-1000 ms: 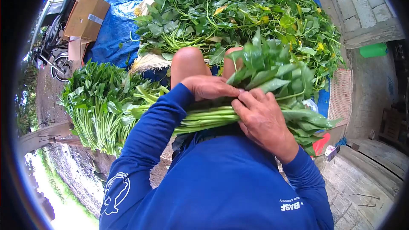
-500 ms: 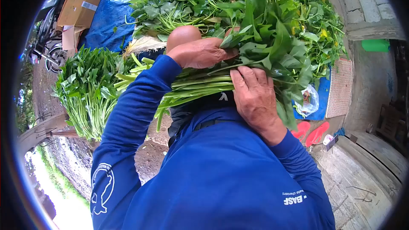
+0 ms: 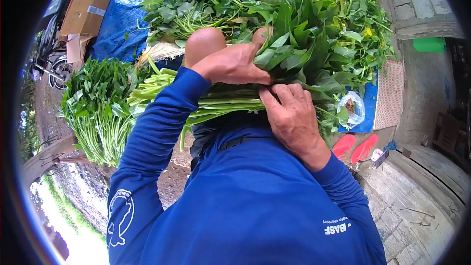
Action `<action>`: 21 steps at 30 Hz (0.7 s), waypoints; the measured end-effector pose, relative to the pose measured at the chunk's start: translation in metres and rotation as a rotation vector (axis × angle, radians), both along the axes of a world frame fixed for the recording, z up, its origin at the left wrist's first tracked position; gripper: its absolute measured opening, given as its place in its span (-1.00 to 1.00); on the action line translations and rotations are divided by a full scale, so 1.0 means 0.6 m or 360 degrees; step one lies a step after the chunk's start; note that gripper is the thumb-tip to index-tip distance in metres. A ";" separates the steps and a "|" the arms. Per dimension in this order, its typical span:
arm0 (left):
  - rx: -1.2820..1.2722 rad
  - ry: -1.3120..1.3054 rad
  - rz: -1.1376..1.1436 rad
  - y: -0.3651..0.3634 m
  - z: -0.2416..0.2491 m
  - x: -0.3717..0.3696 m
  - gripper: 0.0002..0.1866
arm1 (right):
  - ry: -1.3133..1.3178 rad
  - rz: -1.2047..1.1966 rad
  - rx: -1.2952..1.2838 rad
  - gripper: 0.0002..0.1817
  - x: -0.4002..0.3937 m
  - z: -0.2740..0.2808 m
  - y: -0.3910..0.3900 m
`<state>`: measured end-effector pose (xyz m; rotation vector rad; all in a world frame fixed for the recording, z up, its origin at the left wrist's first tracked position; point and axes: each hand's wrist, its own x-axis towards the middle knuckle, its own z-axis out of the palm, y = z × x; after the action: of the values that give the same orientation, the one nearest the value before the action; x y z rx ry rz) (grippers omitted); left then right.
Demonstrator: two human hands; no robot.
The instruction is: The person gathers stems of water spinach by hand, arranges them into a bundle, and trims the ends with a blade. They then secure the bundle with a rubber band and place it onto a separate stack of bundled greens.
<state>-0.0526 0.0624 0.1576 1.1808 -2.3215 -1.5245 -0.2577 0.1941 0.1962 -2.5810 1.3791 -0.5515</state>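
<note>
A bundle of long green stems with broad leaves lies across my lap, its cut ends to the left and its leaves to the right. My left hand is closed around the upper side of the bundle, near where the leaves begin. Just right of it and lower, my right hand has its fingers curled over the stems and lower leaves. Both hands nearly touch at the fingertips, which are partly hidden in the foliage.
Loose leafy greens are heaped ahead on a blue tarp. Bundled greens stand at the left, below a cardboard box. To the right are a plastic bag, a woven mat and red slippers.
My left hand has shifted slightly right and down, closer to my right hand. My right hand has moved slightly lower, and the upright leaves have settled upward and back over the heap.
</note>
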 end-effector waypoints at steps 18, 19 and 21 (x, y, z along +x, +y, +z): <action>-0.0993 -0.0479 0.0059 0.093 0.002 -0.023 -0.33 | -0.0255 0.0469 0.1080 -0.60 -0.043 0.066 0.007; -0.1103 -0.0542 0.0038 0.102 0.010 -0.026 -0.33 | -0.0057 0.0675 0.1275 -0.59 -0.049 0.115 -0.014; -0.1301 -0.0424 0.0075 0.116 0.004 -0.026 -0.41 | -0.0902 0.1144 0.1228 -0.57 -0.063 0.181 -0.070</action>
<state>-0.0680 0.1317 0.1602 1.2043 -2.6148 -0.2979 -0.2956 0.1520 0.3049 -1.8589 0.3153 -0.4412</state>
